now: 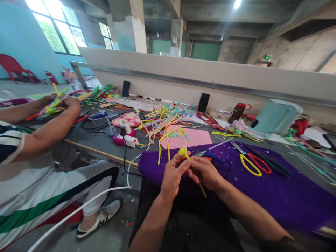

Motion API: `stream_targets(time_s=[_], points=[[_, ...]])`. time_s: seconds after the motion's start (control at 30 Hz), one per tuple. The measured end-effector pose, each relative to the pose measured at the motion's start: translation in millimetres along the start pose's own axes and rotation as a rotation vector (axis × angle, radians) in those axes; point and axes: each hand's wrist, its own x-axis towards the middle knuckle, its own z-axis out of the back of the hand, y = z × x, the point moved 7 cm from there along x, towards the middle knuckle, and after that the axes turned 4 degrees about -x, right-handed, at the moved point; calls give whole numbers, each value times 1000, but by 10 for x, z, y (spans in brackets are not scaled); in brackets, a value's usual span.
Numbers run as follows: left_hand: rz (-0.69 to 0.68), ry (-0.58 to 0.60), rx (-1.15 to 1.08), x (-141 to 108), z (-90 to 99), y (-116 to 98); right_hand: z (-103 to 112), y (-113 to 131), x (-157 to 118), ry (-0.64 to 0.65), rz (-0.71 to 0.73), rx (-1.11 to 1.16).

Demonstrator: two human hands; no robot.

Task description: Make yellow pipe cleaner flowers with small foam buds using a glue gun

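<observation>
Both my hands pinch a yellow pipe cleaner [183, 151] above the near edge of a purple cloth [262, 196]. Its top end is bunched into a small round knob, and the stem's tail hangs out below my fingers. My left hand [174, 173] grips it just under the knob, and my right hand [206, 171] closes on the stem beside it. Behind my right hand lies a blue-handled glue gun [216, 156], partly hidden. To the right, scissors [250, 162] with yellow and red handles rest on the cloth. Loose yellow pipe cleaners [159, 150] lie just left of my hands.
A pink sheet [194, 138] bears small coloured bits. Behind it are bundled pipe cleaners [168, 117], a power strip [124, 138] with cables, and a phone [203, 102]. A brown bottle [237, 112] and pale blue box [278, 115] stand right. Left, a co-worker's hands [67, 105] handle coloured strands.
</observation>
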Motion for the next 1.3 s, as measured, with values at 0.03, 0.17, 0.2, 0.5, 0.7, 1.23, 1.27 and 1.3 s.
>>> stream_targets(time_s=[0.03,0.17,0.2,0.5,0.7,1.23,1.27,1.3], points=[[1,9,1,0,-6,6,0,15,3,4,5,20],[-61,-63,-24,16,56,-19,-18,44,13,60,12,113],[-80,-91,-29,20,78,-30,-26,37,14,80,4,130],[-74,-46,-77,16,17,7,-40,-64,18,115,-75,155],[-98,-13,-66,22,22,-3,-56,-90,36,120,-62,92],[-217,-97,86,1,62,-132,-64,-79,24,57,-6,-55],[-234,-123,109,-7,71,-150,-68,-86,24,60,-8,-56],[-252,-150,131,-16,79,-170,-70,-91,23,62,-10,-57]])
